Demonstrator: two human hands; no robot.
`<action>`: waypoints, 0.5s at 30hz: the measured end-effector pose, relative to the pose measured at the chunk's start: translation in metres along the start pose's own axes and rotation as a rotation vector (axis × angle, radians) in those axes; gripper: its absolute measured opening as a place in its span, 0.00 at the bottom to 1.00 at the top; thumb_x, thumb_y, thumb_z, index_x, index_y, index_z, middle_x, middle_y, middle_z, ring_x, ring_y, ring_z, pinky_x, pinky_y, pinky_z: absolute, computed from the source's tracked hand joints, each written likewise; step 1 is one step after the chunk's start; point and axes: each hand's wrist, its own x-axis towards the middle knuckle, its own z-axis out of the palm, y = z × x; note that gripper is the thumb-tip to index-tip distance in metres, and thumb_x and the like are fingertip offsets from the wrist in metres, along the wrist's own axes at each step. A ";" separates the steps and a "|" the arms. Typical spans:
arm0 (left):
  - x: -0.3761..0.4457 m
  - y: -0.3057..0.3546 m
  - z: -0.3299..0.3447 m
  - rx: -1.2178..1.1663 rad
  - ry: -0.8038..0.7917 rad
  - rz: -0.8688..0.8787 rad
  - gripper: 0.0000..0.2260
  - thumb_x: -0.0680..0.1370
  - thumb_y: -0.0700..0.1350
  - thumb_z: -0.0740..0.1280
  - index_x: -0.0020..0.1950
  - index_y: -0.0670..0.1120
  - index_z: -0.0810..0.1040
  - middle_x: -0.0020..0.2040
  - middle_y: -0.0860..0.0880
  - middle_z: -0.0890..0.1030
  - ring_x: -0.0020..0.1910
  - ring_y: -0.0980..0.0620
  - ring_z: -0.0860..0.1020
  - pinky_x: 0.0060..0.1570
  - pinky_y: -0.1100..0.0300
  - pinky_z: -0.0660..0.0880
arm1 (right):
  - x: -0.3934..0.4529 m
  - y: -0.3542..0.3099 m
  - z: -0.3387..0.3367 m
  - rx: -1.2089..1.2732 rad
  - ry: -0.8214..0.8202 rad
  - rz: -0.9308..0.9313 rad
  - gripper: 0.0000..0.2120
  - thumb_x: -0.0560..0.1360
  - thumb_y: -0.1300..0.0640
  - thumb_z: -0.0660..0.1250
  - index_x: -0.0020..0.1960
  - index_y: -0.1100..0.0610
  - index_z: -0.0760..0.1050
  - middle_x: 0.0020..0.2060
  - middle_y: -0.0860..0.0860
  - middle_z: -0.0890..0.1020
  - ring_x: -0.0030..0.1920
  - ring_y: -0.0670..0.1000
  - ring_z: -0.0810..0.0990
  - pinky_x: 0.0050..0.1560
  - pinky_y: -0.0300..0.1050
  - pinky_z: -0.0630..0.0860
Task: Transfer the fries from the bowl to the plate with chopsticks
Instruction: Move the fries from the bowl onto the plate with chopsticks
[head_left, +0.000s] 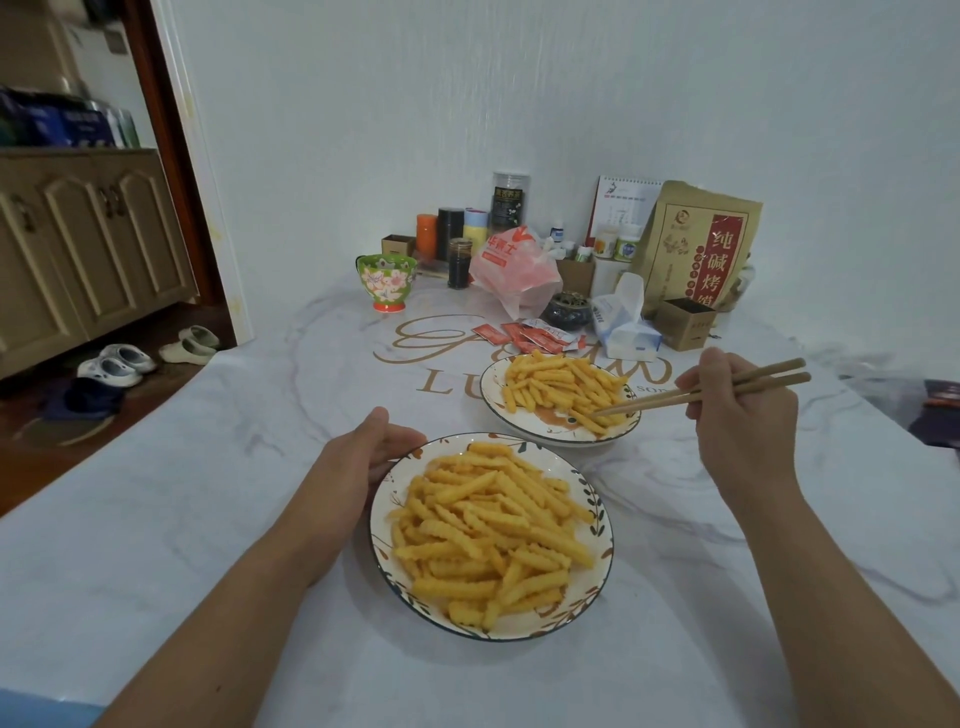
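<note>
Two leaf-patterned dishes hold crinkle-cut fries on the marble table. The near dish (598, 512) carries a big heap of fries (493, 530). My left hand (374, 449) grips its far left rim, thumb on top. The far dish (550, 420) holds a flatter layer of fries (561, 387). My right hand (743, 415) holds a pair of wooden chopsticks (670, 397) above the far dish's right side. Their tips reach down among the fries at the front right of that dish. Whether a fry sits between the tips is unclear.
Behind the far dish lie red sauce packets (540, 335), a tissue pack (623, 322) and a small brown box (683, 322). A green floral bowl (387, 278), a plastic bag (514, 265), jars and a paper bag (701, 244) crowd the back. Shoes (119, 361) lie on the floor left.
</note>
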 end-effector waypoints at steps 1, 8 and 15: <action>0.000 0.000 0.000 -0.001 -0.001 0.000 0.26 0.87 0.58 0.51 0.55 0.48 0.87 0.54 0.53 0.88 0.58 0.51 0.84 0.70 0.45 0.73 | 0.000 0.001 0.000 -0.006 -0.010 0.009 0.19 0.84 0.52 0.61 0.38 0.56 0.81 0.29 0.51 0.78 0.28 0.41 0.75 0.29 0.33 0.71; -0.001 0.001 0.001 -0.004 -0.001 -0.005 0.26 0.87 0.58 0.51 0.55 0.48 0.86 0.53 0.54 0.88 0.57 0.52 0.85 0.70 0.45 0.73 | 0.000 0.011 0.006 -0.048 -0.081 0.054 0.21 0.84 0.50 0.60 0.39 0.58 0.82 0.29 0.53 0.78 0.28 0.42 0.75 0.34 0.43 0.70; -0.002 0.002 0.000 -0.008 -0.006 0.001 0.26 0.87 0.58 0.52 0.54 0.49 0.87 0.54 0.53 0.88 0.58 0.51 0.84 0.70 0.44 0.73 | 0.005 -0.006 -0.002 0.312 0.082 0.269 0.27 0.85 0.45 0.57 0.35 0.58 0.78 0.27 0.54 0.74 0.24 0.48 0.70 0.26 0.41 0.65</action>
